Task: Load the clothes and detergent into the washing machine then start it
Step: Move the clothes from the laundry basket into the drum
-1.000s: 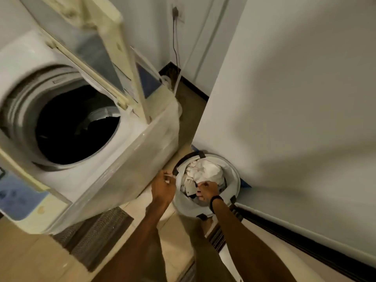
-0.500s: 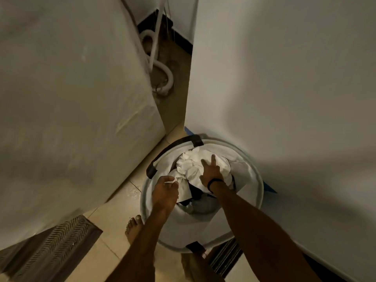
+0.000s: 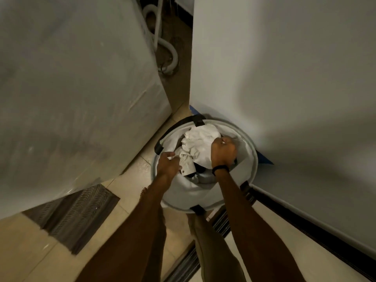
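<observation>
Both hands are reaching down into the round laundry basket (image 3: pixel 249 159) that is sitting on the floor (image 3: pixel 126 216) in the corner, just beside the washing machine (image 3: pixel 77 88) and tucked against the white wall (image 3: pixel 284 68). The right hand (image 3: pixel 222 152) is bunching its fingers closed over the far side of the white garment (image 3: pixel 200 144) lying on top of the pile, probably so the whole piece comes up in one lift. The left hand (image 3: pixel 167 165) is hovering at the near-left rim with its fingers loosely curled against a smaller pale piece of cloth (image 3: pixel 186 166); from where I am standing I cannot tell whether that grip is actually pinching the fabric or only resting on it. The clothes are all sitting in the basket, with something darker showing under the white layer, and nothing is going into the machine yet. The person is bending well over, arms straight down, because the basket is low and its soft liner is sagging inward. Only the machine's side panel is showing from here, so its opening is out of sight, and I am seeing no detergent. The loading step is only just beginning, I would judge.
</observation>
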Action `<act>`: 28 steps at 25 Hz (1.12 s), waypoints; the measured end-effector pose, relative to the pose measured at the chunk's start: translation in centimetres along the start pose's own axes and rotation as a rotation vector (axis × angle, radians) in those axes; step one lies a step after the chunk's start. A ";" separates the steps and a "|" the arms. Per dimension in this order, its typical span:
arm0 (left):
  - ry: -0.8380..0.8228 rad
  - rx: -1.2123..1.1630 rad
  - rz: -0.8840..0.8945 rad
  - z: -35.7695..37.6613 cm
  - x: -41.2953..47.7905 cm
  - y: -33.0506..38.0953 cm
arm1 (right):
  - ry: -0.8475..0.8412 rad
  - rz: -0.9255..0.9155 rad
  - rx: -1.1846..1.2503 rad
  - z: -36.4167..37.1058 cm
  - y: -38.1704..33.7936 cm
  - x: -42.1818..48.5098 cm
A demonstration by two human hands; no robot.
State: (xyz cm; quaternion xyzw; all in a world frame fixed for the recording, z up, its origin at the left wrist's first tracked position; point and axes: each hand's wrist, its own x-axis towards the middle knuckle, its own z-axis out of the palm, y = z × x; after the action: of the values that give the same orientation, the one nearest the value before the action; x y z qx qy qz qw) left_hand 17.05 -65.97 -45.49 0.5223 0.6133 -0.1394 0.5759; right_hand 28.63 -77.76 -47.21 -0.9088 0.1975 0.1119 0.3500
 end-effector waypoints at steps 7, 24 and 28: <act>-0.108 0.456 0.370 -3.3 -13.7 6.3 | -0.173 -0.095 0.546 -17.8 -11.5 -9.9; -0.282 0.355 0.812 -15.6 -35.8 17.2 | -0.038 -0.217 -0.064 -36.1 -24.9 -24.1; -0.504 0.166 0.758 -20.8 -39.0 20.7 | -0.082 -0.266 0.020 -34.9 -25.9 -26.8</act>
State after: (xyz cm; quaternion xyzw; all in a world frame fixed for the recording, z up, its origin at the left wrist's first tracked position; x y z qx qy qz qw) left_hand 13.80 -60.02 2.89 0.7038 0.2067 -0.0905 0.6736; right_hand 18.18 -76.45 2.74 -0.9181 0.0620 0.0994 0.3786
